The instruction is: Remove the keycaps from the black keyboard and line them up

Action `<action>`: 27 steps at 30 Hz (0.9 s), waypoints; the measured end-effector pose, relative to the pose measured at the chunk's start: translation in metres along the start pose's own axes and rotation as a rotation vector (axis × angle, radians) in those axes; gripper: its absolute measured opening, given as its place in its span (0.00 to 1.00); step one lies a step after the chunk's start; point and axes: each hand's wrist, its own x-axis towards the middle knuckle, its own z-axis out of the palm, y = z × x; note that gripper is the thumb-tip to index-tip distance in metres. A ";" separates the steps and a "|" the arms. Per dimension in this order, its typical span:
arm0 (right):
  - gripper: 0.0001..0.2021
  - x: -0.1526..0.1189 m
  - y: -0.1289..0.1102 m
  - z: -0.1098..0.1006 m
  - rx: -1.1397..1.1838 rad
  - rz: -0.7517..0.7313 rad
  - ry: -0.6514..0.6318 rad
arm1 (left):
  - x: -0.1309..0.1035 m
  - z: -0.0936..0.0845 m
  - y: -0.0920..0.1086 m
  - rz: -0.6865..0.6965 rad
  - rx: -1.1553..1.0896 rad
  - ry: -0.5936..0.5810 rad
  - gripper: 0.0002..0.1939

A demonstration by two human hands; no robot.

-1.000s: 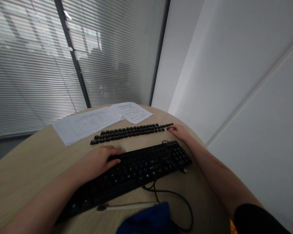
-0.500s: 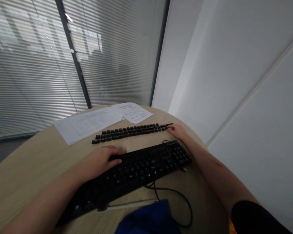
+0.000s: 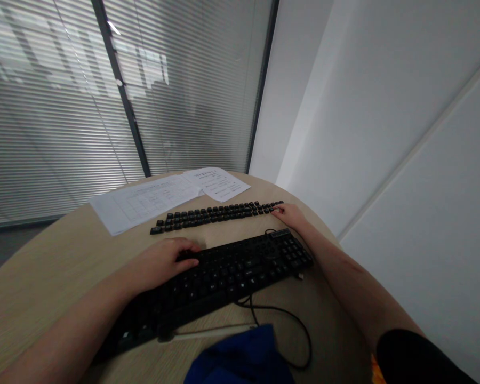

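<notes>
Resting half-open on the keyboard (image 3: 232, 269) at lower centre is the left hand (image 3: 166, 261), while the right hand (image 3: 289, 214), grip unclear, meets mid-frame loose keys (image 3: 209, 215), probably light, hard, best pinched by sides.

Print on the papers (image 3: 148, 201) and legends on the keyboard (image 3: 229, 271) are too small to read.

- The keyboard (image 3: 224, 282) and keycaps (image 3: 208, 218) are made of matt plastic.
- The tabletop (image 3: 56, 266) is finished smoothly, with wood grain.
- The sheets (image 3: 148, 201) are made of paper.
- The blue item (image 3: 244, 357) is made of matt cloth.
</notes>
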 end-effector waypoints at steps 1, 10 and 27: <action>0.15 -0.001 0.000 -0.001 0.005 -0.006 0.018 | 0.000 0.000 0.000 -0.001 0.003 0.000 0.19; 0.21 -0.019 -0.004 -0.033 0.164 0.040 0.410 | 0.000 -0.002 0.012 0.023 0.052 0.000 0.24; 0.21 -0.107 -0.080 -0.088 1.260 0.387 0.006 | 0.008 0.004 0.005 0.128 0.006 0.003 0.25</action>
